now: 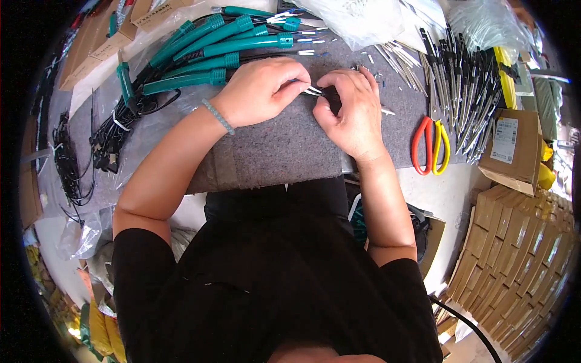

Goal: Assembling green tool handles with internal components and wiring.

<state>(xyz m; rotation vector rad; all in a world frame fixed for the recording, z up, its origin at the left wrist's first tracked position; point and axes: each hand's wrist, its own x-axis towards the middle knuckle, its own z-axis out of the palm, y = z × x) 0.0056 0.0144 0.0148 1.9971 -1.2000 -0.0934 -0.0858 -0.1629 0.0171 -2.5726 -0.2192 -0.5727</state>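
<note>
My left hand (263, 88), a beaded bracelet at its wrist, pinches thin wires with white sleeves (313, 91) between thumb and forefinger. Close beside it, my right hand (354, 109) is closed with curled fingers near the sleeve ends. Something dark and small shows at those fingertips, too hidden to name. Several green tool handles (212, 48), shaped like soldering iron handles, lie beyond my left hand, with white-sleeved wire ends pointing right. To the right of my right hand lie scissors or cutters with one red and one yellow handle (422, 145).
A grey felt-like mat (272, 154) covers the bench. Thin metal rods with dark leads (469, 91) are spread at the right, near a cardboard box (514, 142). Bundled black cords (109, 145) lie left. Plastic bags (357, 21) sit at the back; stacked cardboard (514, 248) stands lower right.
</note>
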